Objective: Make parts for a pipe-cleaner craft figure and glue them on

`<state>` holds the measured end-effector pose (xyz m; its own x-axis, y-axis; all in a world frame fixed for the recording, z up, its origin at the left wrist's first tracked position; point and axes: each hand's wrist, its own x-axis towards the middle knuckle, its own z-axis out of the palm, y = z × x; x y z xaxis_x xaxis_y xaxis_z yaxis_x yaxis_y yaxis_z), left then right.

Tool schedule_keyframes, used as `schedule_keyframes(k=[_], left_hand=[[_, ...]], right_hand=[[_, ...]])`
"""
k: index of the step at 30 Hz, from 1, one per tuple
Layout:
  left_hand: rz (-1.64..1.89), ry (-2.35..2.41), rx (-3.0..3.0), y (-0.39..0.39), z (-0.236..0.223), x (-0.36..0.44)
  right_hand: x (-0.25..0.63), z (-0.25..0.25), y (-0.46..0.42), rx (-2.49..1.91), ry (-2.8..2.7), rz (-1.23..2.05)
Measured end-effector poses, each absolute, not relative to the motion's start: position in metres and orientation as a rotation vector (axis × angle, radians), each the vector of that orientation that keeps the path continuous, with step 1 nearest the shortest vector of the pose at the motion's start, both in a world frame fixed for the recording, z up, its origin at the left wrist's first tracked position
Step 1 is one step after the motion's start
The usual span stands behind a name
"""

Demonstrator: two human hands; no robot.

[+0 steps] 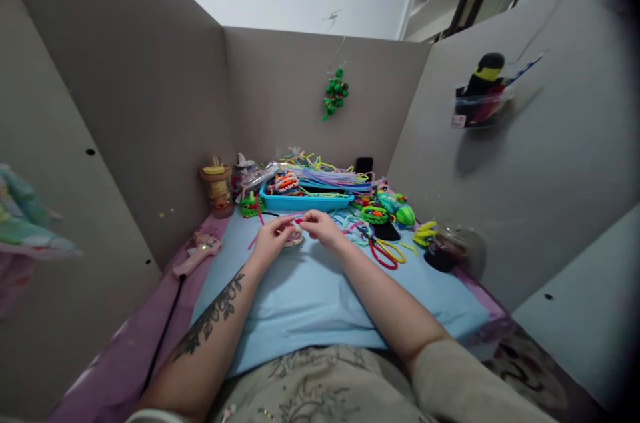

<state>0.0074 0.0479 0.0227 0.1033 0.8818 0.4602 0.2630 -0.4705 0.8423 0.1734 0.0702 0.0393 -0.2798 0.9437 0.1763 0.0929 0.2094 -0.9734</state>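
Observation:
Over the blue cloth (300, 296), both my hands are close together around a small pink-and-white woven cord piece (294, 238). My left hand (271, 237) has its fingers curled on the left side of that piece. From the right, my right hand (323, 228) pinches a bright pink strand at the top of it. The fingers cover much of the piece, so its full shape is hidden. A longer pink strand (261, 209) sticks up beside my left hand.
Behind the hands stands a blue tray (307, 203) heaped with coloured cords (330, 176). Red-and-yellow-handled scissors (385, 254) lie to the right, near finished green woven figures (375, 213). A corded pink device (200, 255) and a lidded cup (219, 193) are at left. Grey panels surround the table.

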Motion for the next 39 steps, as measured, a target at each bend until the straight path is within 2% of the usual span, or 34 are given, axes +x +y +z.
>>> schedule_keyframes(k=[6,17,27,35,39], left_hand=[[1.238,1.077,1.703,0.044,0.02,0.011],[1.153,1.091,1.767,0.037,0.03,0.015],[1.176,1.064,1.699,0.039,0.026,0.015],[1.112,0.915,1.505,0.045,0.02,0.014],[1.108,0.88,1.455,0.046,0.018,0.014]], right_hand=[[0.156,0.025,0.045,-0.936,-1.415,1.075],[0.164,0.017,0.037,-0.941,-1.613,0.807],[0.165,0.013,0.042,-0.911,-1.565,0.897],[0.169,0.008,0.042,-0.833,-1.817,0.29],[0.171,0.008,0.043,-0.812,-1.858,0.13]])
